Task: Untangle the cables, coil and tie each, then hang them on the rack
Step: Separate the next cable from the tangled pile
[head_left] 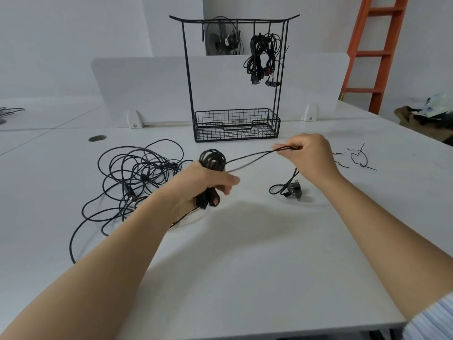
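At twelve o'clock the rack point(236, 133) is carrying coiled cables point(257, 52); above the worktop point(245, 253), the left hand point(201, 182) is gripping a coil point(212, 159), the right hand point(308, 153) pinching its strand point(252, 159).

Left hand point(204, 184), right hand point(309, 153), both curled.

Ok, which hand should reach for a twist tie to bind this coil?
The right hand, probably. The twist ties lie on the table just beyond it, and it only pinches the loose cable strand. The left hand grips the coil and sits farther from them.
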Available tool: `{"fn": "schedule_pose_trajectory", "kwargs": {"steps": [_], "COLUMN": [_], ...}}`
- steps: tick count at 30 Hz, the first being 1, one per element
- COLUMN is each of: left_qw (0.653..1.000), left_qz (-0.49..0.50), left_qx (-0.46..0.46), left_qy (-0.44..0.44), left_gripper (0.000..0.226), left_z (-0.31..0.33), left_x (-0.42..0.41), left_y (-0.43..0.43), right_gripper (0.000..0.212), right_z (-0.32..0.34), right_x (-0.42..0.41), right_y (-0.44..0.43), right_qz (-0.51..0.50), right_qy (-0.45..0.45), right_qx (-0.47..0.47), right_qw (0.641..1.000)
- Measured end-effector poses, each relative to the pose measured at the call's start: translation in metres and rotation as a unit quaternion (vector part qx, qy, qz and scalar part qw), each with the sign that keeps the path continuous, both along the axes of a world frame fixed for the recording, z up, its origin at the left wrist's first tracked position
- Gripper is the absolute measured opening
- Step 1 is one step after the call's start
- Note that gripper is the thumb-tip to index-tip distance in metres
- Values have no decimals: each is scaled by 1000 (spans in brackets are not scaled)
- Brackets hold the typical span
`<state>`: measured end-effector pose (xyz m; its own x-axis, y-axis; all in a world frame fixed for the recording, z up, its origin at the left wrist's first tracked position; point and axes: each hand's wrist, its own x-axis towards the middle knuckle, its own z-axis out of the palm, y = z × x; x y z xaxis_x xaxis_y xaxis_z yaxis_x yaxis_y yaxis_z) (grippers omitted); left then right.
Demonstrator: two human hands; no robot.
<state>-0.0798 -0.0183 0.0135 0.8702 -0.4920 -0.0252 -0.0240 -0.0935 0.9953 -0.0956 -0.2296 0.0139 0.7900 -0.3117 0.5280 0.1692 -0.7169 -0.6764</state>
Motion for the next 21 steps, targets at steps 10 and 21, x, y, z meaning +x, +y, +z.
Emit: {"fn": "schedule_pose_trajectory", "kwargs": {"steps": [10,21], "left_qw": [933,917], "left_qz": [142,125], "left_qx": [-278,-342], "left_qy": [181,161], "left_gripper": [36,29], "left_z": [5,10], "left_x": [11,9], "left_y": [4,4], "right_gripper": [15,35], "right_z": [9,8], "right_x": [-11,-7], "right_y": [19,7], "right_qz": [271,443], "right_qy": [102,160], "right_qx": [265,400], "right_qw": [920,786]}}
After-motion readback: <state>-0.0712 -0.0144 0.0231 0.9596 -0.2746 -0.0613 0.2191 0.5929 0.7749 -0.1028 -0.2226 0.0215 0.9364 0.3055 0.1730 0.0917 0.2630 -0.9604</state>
